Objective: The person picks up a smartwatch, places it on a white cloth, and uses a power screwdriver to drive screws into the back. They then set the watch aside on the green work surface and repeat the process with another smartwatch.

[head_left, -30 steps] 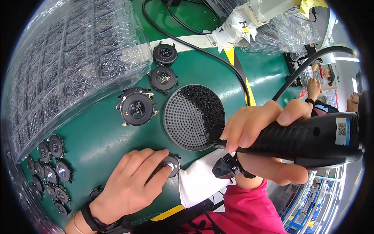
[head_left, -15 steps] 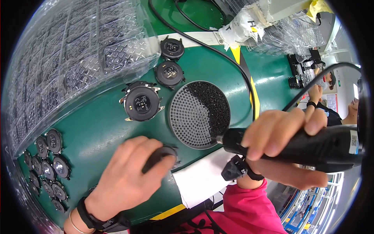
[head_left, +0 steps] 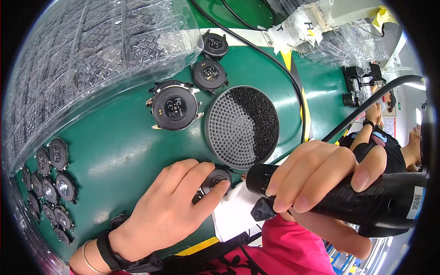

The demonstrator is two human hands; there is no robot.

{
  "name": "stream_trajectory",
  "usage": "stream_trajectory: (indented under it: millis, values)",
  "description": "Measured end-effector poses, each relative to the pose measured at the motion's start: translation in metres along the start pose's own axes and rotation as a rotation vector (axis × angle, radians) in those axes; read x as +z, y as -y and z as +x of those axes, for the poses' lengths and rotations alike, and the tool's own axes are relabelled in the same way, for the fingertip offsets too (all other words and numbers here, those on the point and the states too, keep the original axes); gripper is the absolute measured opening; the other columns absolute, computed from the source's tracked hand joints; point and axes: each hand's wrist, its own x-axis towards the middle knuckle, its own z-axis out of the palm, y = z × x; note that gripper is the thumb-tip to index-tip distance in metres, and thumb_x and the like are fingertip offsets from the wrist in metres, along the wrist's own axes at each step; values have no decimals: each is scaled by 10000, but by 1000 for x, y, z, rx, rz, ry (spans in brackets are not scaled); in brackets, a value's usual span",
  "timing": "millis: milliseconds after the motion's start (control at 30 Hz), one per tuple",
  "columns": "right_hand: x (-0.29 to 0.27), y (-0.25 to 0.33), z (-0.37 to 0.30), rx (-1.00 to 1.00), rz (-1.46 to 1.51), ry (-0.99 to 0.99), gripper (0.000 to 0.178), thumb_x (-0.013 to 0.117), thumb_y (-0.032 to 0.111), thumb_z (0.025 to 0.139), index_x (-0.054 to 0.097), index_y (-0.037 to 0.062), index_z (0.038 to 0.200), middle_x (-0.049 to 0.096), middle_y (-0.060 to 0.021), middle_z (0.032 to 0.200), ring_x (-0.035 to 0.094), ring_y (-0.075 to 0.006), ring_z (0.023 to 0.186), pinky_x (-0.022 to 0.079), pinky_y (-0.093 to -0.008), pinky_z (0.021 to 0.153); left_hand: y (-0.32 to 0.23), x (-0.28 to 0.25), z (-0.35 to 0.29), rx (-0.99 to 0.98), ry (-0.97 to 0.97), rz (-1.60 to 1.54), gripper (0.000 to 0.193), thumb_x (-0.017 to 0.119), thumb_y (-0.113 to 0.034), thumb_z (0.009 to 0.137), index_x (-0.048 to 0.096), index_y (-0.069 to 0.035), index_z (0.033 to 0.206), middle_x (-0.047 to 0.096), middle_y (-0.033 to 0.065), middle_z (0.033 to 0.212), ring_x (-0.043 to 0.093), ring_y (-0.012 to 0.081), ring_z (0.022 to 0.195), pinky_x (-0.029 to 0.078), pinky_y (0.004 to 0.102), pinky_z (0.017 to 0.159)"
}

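Observation:
My left hand (head_left: 169, 208) grips a round black watch case (head_left: 215, 178) between thumb and fingers, low over the green table. Wrapped in my right hand (head_left: 316, 181) is a black electric screwdriver (head_left: 385, 201). Its tip points left and lies close to the watch case's right edge; whether they touch I cannot tell. Just beyond the watch case stands a round grey perforated dish (head_left: 227, 130), with tiny black screws (head_left: 263, 123) heaped over its right part. Left of the dish lies a larger watch case (head_left: 174, 106), back side up, with two more (head_left: 209, 74) behind it.
Several watch cases (head_left: 58, 153) are grouped at the far left. Stacked clear plastic trays (head_left: 96, 59) fill the back left. A black cable (head_left: 256, 52) crosses the table's back. White paper (head_left: 233, 217) lies near the front edge. Another person (head_left: 389, 149) sits at the right.
The screwdriver has moved left and slightly down, from the dish's edge to the watch case. My left hand has shifted right with the watch case, now turned more face-up to view.

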Motion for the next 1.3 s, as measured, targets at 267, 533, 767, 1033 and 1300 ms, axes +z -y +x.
stream_trajectory:
  millis: [267,533,767,1033,1300]
  values:
    - [1,8,1,108,28,111,643,733,511,826,367,69,1116,619,-119,716,641,-240,517,567,-350,479,-1,0,2,0,-25,-12,394,743,-47,668,719,-59,1061,581,156,1135,572,332,997,521,403,812]
    - [7,22,8,215,18,147,414,687,275,882,408,32,1068,620,-194,759,619,-315,563,549,-432,537,-3,-1,5,25,-57,-3,325,683,-77,712,710,-24,1032,577,140,1101,570,288,1001,512,365,829]
    - [7,12,10,197,29,194,415,694,267,879,408,34,1071,619,-195,759,619,-317,564,550,-438,539,-4,4,0,16,-57,21,335,678,-84,716,705,-18,1043,580,141,1103,563,286,1001,506,368,838]
    - [-12,-1,18,96,92,361,676,778,510,808,362,88,1136,638,-121,703,664,-232,524,584,-359,483,-4,4,2,24,-54,32,303,681,-94,746,696,-10,1037,584,138,1099,556,276,1009,503,359,844]
    - [-13,-12,20,45,232,424,614,761,473,840,374,67,1089,655,-128,672,662,-215,494,578,-315,455,-3,5,2,16,-70,41,391,722,-108,715,700,-60,1102,594,142,1126,570,303,993,515,376,805]
